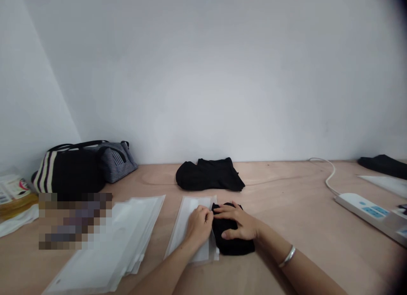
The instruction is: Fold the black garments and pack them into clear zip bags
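My left hand (pixel 199 225) rests on a clear plastic bag (pixel 187 227) lying flat on the wooden table (pixel 286 227), its fingers curled at the bag's right edge as if pinching it. My right hand (pixel 237 223), with a silver bracelet on the wrist, lies on a folded black cloth (pixel 233 242) just right of the bag, fingers bent over the cloth's top. The cloth touches the bag's edge.
A pile of black cloth (pixel 208 175) lies farther back. A stack of clear bags (pixel 108 248) sits to the left, striped bags (pixel 82 165) behind it. A white power strip (pixel 365 208) with its cable and more black cloth (pixel 383 165) are at the right.
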A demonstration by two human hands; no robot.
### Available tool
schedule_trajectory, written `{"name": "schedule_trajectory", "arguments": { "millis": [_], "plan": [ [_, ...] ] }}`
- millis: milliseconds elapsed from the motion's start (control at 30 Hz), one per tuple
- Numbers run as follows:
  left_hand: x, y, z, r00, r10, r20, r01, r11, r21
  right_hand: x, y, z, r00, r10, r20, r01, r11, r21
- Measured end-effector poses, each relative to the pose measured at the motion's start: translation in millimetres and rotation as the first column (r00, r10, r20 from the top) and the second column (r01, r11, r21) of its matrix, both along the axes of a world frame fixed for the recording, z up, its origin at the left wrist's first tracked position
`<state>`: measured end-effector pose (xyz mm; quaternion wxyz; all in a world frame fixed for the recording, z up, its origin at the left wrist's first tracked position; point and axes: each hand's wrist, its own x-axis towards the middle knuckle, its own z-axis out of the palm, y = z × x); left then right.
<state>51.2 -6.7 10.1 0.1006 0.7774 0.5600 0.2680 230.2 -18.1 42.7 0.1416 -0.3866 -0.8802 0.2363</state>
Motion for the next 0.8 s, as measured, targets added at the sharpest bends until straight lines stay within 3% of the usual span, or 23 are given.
{"name": "schedule_trajectory", "arguments": {
  "millis": [100,200,300,433,500,567,667,733,800],
  "plan": [
    [1,-3,2.5,1.0,-0.005,0.003,0.005,1.0,0.004,-2,-3,5.0,0.997,0.016,0.08,-0.016,1.0,-0.006],
    [2,-6,6.2,1.0,-0.018,-0.006,0.018,1.0,0.003,-14,-5,2.6,0.992,-0.072,0.106,0.069,0.997,0.037],
    [3,-7,10.1,0.999,-0.04,-0.023,0.04,0.999,0.002,-32,-2,-6.8,0.978,-0.208,0.028,0.203,0.973,0.111],
    [-3,-8,19.2,0.992,-0.106,-0.063,0.107,0.994,0.003,-45,2,-17.1,0.828,-0.498,-0.259,0.543,0.827,0.146],
    [-9,-9,27.2,0.98,-0.171,-0.098,0.172,0.985,0.003,-41,-2,-14.9,0.776,-0.539,-0.328,0.605,0.783,0.144],
    [-17,-8,36.4,0.961,-0.241,-0.135,0.242,0.97,-0.002,-32,-9,-7.3,0.849,-0.426,-0.314,0.498,0.844,0.202],
    [-25,-4,46.7,0.937,-0.308,-0.164,0.309,0.951,-0.018,-15,-23,7.5,0.988,-0.041,-0.15,0.079,0.963,0.258],
    [-27,-2,48.4,0.93,-0.329,-0.161,0.329,0.944,-0.031,-8,-29,14.3,0.989,0.146,-0.03,-0.136,0.967,0.213],
    [-25,0,46.2,0.928,-0.344,-0.147,0.341,0.939,-0.04,-7,-31,16.4,0.98,0.197,0.04,-0.201,0.964,0.176]
  ]
}}
